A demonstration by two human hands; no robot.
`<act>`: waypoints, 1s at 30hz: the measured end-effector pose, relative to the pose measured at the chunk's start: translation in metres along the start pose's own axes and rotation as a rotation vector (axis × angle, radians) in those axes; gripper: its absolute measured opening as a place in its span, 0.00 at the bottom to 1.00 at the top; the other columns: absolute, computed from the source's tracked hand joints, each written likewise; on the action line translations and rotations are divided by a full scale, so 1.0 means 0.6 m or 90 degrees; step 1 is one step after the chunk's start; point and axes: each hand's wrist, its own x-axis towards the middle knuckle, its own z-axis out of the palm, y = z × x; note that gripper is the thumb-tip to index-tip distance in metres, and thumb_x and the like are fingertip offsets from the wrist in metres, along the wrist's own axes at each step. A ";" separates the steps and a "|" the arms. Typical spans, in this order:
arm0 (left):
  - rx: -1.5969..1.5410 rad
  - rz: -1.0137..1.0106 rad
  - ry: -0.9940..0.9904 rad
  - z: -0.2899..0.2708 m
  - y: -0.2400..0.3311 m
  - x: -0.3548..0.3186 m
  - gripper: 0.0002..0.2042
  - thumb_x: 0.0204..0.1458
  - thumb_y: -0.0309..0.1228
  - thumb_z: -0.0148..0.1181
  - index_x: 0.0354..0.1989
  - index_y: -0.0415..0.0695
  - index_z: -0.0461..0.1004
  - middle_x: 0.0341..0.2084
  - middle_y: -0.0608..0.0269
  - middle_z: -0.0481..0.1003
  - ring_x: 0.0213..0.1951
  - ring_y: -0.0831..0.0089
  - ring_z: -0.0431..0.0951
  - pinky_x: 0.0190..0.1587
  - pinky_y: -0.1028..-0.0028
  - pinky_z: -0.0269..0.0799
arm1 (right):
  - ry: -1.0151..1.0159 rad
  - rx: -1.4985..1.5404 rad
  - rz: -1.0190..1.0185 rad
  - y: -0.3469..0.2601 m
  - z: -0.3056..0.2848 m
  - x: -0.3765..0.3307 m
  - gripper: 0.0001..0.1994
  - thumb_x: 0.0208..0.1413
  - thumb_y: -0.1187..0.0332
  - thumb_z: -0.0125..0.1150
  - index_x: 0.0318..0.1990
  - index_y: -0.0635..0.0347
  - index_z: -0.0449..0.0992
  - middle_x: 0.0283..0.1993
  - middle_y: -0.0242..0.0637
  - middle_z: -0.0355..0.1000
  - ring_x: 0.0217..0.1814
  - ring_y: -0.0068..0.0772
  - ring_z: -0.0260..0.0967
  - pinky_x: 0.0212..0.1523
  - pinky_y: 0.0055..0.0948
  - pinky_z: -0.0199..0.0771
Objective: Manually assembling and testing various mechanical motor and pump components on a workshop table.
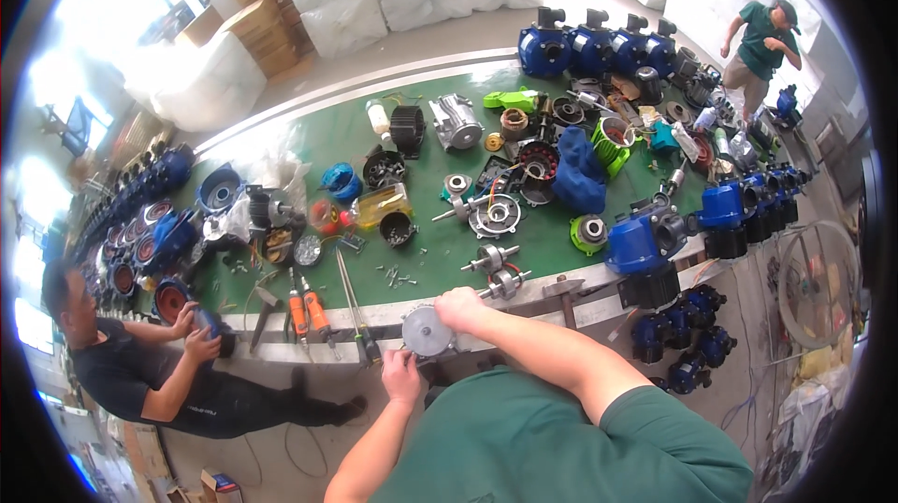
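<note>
- The right hand (460,306) lies over the top of a round grey motor cover (427,330) at the near edge of the desk (421,264). Its fingers are curled onto the part, seemingly to steady it.
- The left hand (402,374) comes up from below the desk edge just beneath the cover. Its fingers are bent toward the underside; whether they grip it I cannot tell.
- The cover sits on the pale near rail, likely so both hands can reach around it.
- Just left of it lie two orange drivers (307,313) and a hammer (261,308), within reach.
- Just beyond, rotor shafts (496,269) and loose screws (398,274) lie on the green mat.
- Blue pump bodies (645,241) crowd the right and far side.
- At near left another person (140,372) crouches, holding a blue part in both hands.
</note>
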 end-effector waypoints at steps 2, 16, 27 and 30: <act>0.008 0.036 -0.002 -0.001 0.001 0.001 0.04 0.53 0.24 0.62 0.37 0.43 0.77 0.37 0.54 0.75 0.39 0.52 0.78 0.41 0.59 0.74 | 0.001 0.006 0.006 0.003 -0.006 -0.002 0.11 0.55 0.68 0.54 0.39 0.59 0.82 0.41 0.47 0.81 0.45 0.45 0.81 0.45 0.43 0.81; -0.104 -0.148 0.002 0.011 -0.029 0.021 0.10 0.44 0.26 0.71 0.31 0.40 0.76 0.34 0.56 0.71 0.35 0.60 0.76 0.40 0.64 0.73 | -0.013 0.001 -0.020 0.001 -0.017 0.001 0.11 0.55 0.68 0.54 0.40 0.59 0.82 0.43 0.46 0.80 0.46 0.46 0.80 0.44 0.42 0.81; 0.047 0.029 -0.043 -0.026 0.013 0.014 0.06 0.49 0.22 0.65 0.34 0.39 0.75 0.38 0.51 0.71 0.42 0.52 0.75 0.45 0.59 0.72 | -0.025 -0.016 -0.011 -0.008 -0.021 0.008 0.11 0.55 0.67 0.56 0.42 0.57 0.82 0.46 0.43 0.80 0.50 0.42 0.79 0.48 0.41 0.80; 0.008 0.001 -0.053 -0.011 -0.002 0.010 0.07 0.49 0.24 0.65 0.36 0.41 0.76 0.39 0.51 0.71 0.44 0.52 0.74 0.46 0.58 0.72 | -0.084 -0.052 0.003 -0.003 -0.028 0.004 0.11 0.55 0.65 0.56 0.36 0.56 0.84 0.42 0.42 0.82 0.45 0.42 0.81 0.44 0.42 0.82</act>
